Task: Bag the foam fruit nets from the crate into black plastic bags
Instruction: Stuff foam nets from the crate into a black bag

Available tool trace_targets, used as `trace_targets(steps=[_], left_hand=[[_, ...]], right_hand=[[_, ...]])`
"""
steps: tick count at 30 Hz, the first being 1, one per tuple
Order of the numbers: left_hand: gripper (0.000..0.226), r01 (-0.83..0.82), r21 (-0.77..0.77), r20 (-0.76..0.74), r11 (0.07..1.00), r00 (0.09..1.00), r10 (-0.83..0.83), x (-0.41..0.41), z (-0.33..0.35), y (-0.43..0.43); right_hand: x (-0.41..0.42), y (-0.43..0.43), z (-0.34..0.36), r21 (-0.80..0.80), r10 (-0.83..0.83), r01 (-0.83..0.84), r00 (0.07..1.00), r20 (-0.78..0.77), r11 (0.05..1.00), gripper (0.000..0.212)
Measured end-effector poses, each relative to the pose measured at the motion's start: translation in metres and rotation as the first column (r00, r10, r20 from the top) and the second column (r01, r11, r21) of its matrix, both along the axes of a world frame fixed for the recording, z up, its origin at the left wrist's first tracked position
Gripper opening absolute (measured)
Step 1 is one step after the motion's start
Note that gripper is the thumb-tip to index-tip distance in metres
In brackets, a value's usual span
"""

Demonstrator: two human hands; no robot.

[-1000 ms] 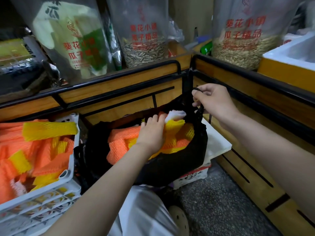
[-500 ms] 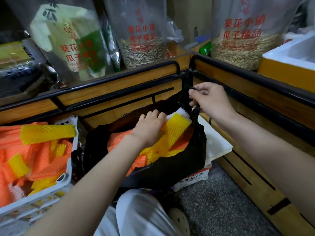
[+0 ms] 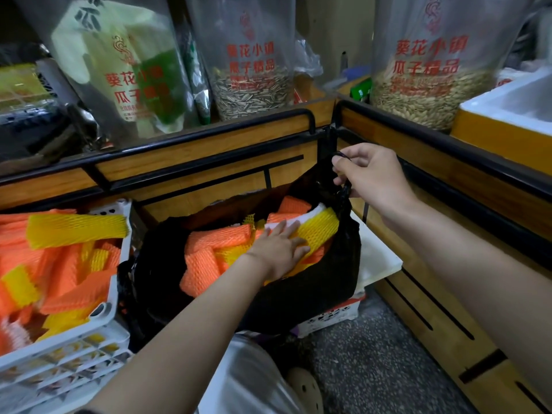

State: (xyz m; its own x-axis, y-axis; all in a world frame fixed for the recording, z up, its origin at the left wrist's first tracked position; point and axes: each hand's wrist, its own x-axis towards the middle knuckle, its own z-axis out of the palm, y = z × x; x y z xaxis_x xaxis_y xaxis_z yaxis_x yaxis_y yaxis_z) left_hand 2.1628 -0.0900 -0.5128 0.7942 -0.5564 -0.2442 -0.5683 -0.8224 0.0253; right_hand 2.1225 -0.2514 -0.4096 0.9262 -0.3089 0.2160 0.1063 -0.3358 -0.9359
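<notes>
Seen from above, a person's two bare arms reached down to a black bag [image 3: 298, 303] that sat open low down, in the corner of a wooden shelf unit with a black shelf rail [image 3: 209, 135] and clear seed sacks [image 3: 254, 85] above. The right hand [image 3: 373, 174] was closed in a pinch on the bag's handle [image 3: 345, 189], holding up the far right edge of the mouth. The left hand [image 3: 277, 249] lay flat and open, fingers straight, pressing on the foam nets [image 3: 215, 255] already inside, which filled the bag close to its rim. Under its fingertips lay a yellow net [image 3: 321, 230], its long axis slanting from the palm up toward the right hand's corner of the bag. The crate [image 3: 115, 285] stood just beside the bag on the left, heaped with more orange and yellow nets (so the job looked well short of done). The crate lay to the left of both hands and nearer the left one. Since the right hand was occupied with the mouth, the left hand seemed the one to swing leftward for the next handful and carry it back to the right into the opening.
</notes>
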Motion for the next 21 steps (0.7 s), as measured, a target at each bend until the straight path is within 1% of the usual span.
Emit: trace_targets(steps=[1, 3, 6, 9, 15, 17, 18, 20, 21], left_hand=[[0.047, -0.015, -0.008, -0.046, 1.0, 0.999, 0.015, 0.003, -0.002, -0.001], [0.047, -0.054, -0.071, -0.103, 0.996, 0.994, 0.047, 0.007, -0.004, -0.001], [0.047, -0.061, -0.155, -0.124, 0.986, 0.991, 0.042, 0.01, -0.001, 0.002], [0.048, -0.018, -0.177, -0.07, 0.984, 0.998, 0.005, 0.008, 0.008, 0.007], [0.047, 0.082, -0.198, 0.076, 0.977, 0.995, -0.068, -0.005, 0.021, 0.019], [0.046, 0.107, -0.176, 0.154, 0.978, 0.985, -0.08, -0.011, 0.026, 0.027], [0.046, 0.112, -0.166, 0.202, 0.98, 0.976, -0.077, -0.016, 0.03, 0.032], [0.044, 0.121, -0.156, 0.313, 0.98, 0.947, -0.067, -0.025, 0.039, 0.045], [0.044, 0.126, -0.153, 0.366, 0.98, 0.928, -0.062, -0.03, 0.045, 0.052]], right_hand=[[-0.001, -0.001, 0.001, -0.003, 0.004, -0.004, 1.0, -0.001, 1.0, 0.007], [-0.001, -0.002, 0.001, -0.012, 0.009, -0.009, 1.0, -0.004, 1.0, 0.007], [-0.002, -0.004, 0.0, -0.036, 0.012, -0.013, 1.0, -0.014, 0.999, 0.008], [-0.004, -0.005, -0.001, -0.06, 0.032, -0.034, 0.999, -0.024, 0.998, 0.008], [-0.01, 0.008, -0.003, -0.126, 0.067, -0.071, 0.997, -0.036, 0.99, 0.017], [-0.012, 0.015, -0.006, -0.219, 0.055, -0.059, 0.998, -0.028, 0.974, 0.019], [-0.013, 0.019, -0.007, -0.294, 0.046, -0.053, 0.998, -0.031, 0.954, 0.022], [-0.017, 0.031, -0.007, -0.476, 0.034, -0.042, 0.999, -0.026, 0.879, 0.028], [-0.019, 0.038, -0.006, -0.574, 0.032, -0.035, 0.999, -0.015, 0.818, 0.03]])
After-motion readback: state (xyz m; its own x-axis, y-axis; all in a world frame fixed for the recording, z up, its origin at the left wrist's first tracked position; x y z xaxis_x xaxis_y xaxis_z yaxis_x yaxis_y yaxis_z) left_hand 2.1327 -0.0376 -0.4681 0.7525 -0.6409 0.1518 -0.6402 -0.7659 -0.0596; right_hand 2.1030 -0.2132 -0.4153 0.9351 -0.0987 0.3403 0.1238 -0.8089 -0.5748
